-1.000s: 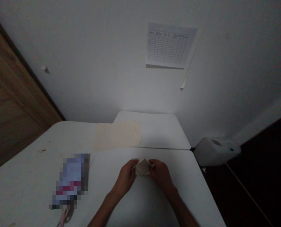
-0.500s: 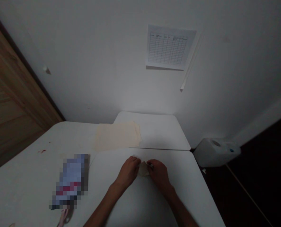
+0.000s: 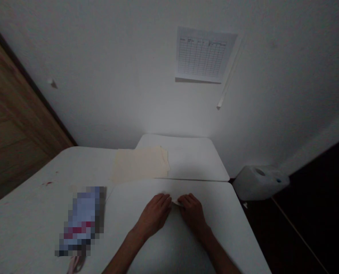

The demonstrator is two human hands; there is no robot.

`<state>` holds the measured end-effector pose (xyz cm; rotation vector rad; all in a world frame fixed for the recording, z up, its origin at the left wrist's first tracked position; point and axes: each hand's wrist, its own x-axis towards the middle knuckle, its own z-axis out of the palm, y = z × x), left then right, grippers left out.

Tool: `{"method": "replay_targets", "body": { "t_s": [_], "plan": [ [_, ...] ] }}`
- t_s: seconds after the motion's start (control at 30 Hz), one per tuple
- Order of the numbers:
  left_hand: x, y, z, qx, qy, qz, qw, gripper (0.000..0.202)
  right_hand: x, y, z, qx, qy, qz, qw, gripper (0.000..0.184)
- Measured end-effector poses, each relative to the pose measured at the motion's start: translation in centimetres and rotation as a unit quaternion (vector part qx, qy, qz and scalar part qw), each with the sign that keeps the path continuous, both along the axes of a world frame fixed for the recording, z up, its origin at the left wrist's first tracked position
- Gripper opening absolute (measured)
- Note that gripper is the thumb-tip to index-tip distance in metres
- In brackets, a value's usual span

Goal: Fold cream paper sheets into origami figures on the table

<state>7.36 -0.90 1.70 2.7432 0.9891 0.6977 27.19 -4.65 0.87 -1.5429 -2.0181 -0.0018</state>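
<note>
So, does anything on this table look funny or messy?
Yes, there's a small red smear on the white table, off to the left. It stands out against the pale surface around it. It's too small to tell what it is.

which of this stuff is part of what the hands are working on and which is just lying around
working on:
left hand
right hand
folded pale paper under the fingers of both hands

lying around:
tan paper sheets
blurred-out item on the white table
white plastic container past the table's right side
printed grid chart on the wall
</note>
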Motion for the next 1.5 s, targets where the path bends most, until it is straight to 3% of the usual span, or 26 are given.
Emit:
{"method": "replay_targets", "body": {
  "t_s": [0.27, 0.53, 0.7, 0.97, 1.23, 1.5],
  "plan": [
    [0.1, -1.0, -0.8, -0.016, -0.012, -0.012, 1.0, 0.032, 0.4, 0.0, -0.2, 0.024, -0.009, 0.025, 0.999, 0.027],
    [0.1, -1.2, -1.1, -0.006, 0.005, -0.004, 1.0, 0.032, 0.8, -2.1, 1.8, -0.016, -0.004, 0.097, 0.995, 0.038],
    [0.0, -1.4, -0.5, -0.021, 0.012, -0.007, 1.0, 0.034, 0.7, -2.3, 1.6, -0.008, -0.007, 0.073, 0.997, 0.029],
    [0.3, -0.8, -0.5, -0.029, -0.058, 0.002, 0.998, 0.023, 0.4, -1.3, 1.0, -0.03, 0.056, 0.052, 0.997, 0.016],
    [0.3, -1.1, -0.8, -0.081, -0.138, 0.008, 0.987, 0.031, 0.5, -0.7, 1.7, -0.123, 0.099, 0.045, 0.986, 0.029],
    [0.3, -1.6, -0.3, -0.149, -0.19, 0.0, 0.97, 0.03, 0.7, -0.7, 1.7, -0.161, 0.169, 0.04, 0.972, 0.024]
  ]
}}
